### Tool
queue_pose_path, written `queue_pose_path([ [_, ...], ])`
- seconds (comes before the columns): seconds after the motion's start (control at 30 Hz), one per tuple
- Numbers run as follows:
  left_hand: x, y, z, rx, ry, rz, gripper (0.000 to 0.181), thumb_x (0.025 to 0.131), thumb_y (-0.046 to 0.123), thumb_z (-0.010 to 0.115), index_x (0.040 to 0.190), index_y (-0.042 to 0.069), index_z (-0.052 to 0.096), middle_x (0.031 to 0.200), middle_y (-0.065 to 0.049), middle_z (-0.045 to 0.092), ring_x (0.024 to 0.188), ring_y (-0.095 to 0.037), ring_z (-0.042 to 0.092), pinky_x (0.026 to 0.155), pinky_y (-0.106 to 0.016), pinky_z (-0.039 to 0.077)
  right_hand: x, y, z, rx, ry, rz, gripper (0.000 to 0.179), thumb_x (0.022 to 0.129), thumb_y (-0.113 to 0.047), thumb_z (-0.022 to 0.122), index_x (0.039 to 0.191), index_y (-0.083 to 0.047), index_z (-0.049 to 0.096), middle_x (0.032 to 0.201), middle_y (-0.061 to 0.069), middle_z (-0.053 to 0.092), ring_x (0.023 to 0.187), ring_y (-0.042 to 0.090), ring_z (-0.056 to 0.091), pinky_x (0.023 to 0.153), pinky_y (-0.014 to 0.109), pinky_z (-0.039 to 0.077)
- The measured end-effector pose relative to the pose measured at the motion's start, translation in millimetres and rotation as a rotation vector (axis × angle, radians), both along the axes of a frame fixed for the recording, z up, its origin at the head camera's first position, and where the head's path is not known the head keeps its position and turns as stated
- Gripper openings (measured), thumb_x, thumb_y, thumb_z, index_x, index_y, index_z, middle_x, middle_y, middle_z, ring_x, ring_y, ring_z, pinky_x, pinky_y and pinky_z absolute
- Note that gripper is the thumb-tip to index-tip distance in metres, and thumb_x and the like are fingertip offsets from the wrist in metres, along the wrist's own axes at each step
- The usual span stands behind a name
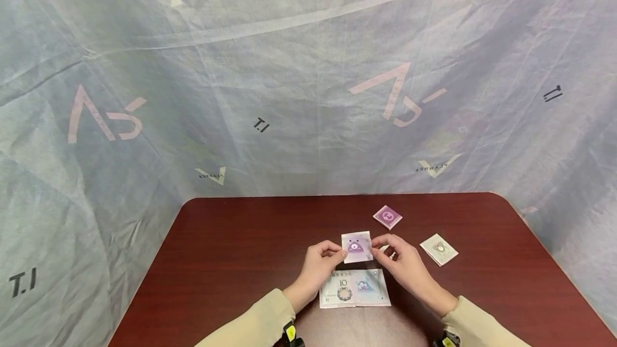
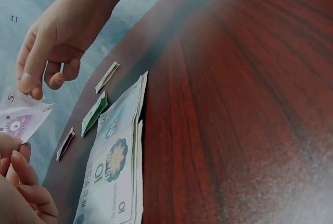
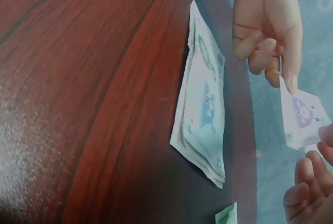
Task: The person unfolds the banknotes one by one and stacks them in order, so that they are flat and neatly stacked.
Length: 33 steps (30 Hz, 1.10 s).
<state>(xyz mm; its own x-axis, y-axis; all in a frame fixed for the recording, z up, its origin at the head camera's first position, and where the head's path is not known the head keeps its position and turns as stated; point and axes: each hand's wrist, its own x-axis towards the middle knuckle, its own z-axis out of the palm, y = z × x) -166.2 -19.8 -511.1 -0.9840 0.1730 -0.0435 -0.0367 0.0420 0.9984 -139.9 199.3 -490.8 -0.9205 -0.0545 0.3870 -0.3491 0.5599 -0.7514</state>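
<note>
Purple note (image 1: 357,247) held between left hand (image 1: 315,265) and right hand (image 1: 404,262)

Both sets of fingers are pinched on the small paper: the left ones grip its left edge, the right ones its right edge. It is raised off the dark red, wood-grained surface (image 1: 231,250), just beyond a stack of notes (image 1: 354,288) as the head camera sees it. A round purple cartoon figure with an eye faces that camera, and a numeral 5 shows at one corner in the left wrist view. Both wrist views show the paper bent rather than flat.

The stack lies flat near the two forearms, its layered edges slightly uneven. Its top face bears a numeral 10, a dark rosette and a blue cartoon figure.

Farther off, beyond the right hand, lies a folded purple piece (image 1: 388,217); to the right of that hand lies a folded pale piece (image 1: 438,250). A folded green piece (image 2: 94,113) sits beside the stack, mostly hidden by the right hand in the head view.

Beige sleeves (image 1: 250,319) cover the forearms, and a grey-blue cloth (image 1: 299,79) printed with pale letters and "T.I" hangs behind.
</note>
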Motion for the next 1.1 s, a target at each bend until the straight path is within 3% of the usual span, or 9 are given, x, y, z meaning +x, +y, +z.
queue_pose_path([
  [0.33,1.2,4.4,1.6,0.002,-0.012,0.005,0.014,0.092,0.011,0.078,0.094,-0.003,0.073,0.071,0.005,0.062,0.060,-0.006,0.049,0.056,-0.019,0.041,-1.3,-6.0,0.1,0.009,0.078,-0.013,0.020,0.087,-0.002,0.081,0.094,-0.017,0.071,0.080,-0.010,0.068,0.062,0.002,0.056,0.054,0.023,0.046],
  [0.53,0.9,6.7,1.0,-0.017,-0.014,0.001,0.013,0.092,0.011,0.078,0.093,-0.001,0.074,0.069,0.006,0.061,0.059,-0.007,0.048,0.056,-0.019,0.040,-2.5,-5.1,-0.9,0.027,0.094,-0.063,0.021,0.085,-0.004,0.084,0.091,-0.019,0.071,0.078,-0.012,0.069,0.063,0.003,0.058,0.056,0.021,0.046],
  [0.73,1.9,5.2,0.3,0.006,-0.026,-0.020,0.014,0.092,0.010,0.078,0.094,-0.003,0.074,0.072,0.001,0.064,0.059,-0.008,0.048,0.055,-0.019,0.040,-1.2,-3.9,-0.3,0.001,0.065,-0.082,0.020,0.085,-0.004,0.084,0.089,-0.020,0.072,0.073,-0.011,0.068,0.062,0.001,0.054,0.055,0.020,0.042],
  [1.1,0.8,-2.0,-2.1,0.062,-0.059,-0.068,0.018,0.095,0.013,0.076,0.103,-0.002,0.074,0.082,-0.003,0.068,0.060,-0.012,0.048,0.055,-0.023,0.040,2.6,-4.7,4.3,-0.107,-0.009,-0.025,0.017,0.087,-0.001,0.080,0.090,-0.015,0.072,0.074,-0.005,0.069,0.063,0.004,0.055,0.058,0.024,0.045],
])
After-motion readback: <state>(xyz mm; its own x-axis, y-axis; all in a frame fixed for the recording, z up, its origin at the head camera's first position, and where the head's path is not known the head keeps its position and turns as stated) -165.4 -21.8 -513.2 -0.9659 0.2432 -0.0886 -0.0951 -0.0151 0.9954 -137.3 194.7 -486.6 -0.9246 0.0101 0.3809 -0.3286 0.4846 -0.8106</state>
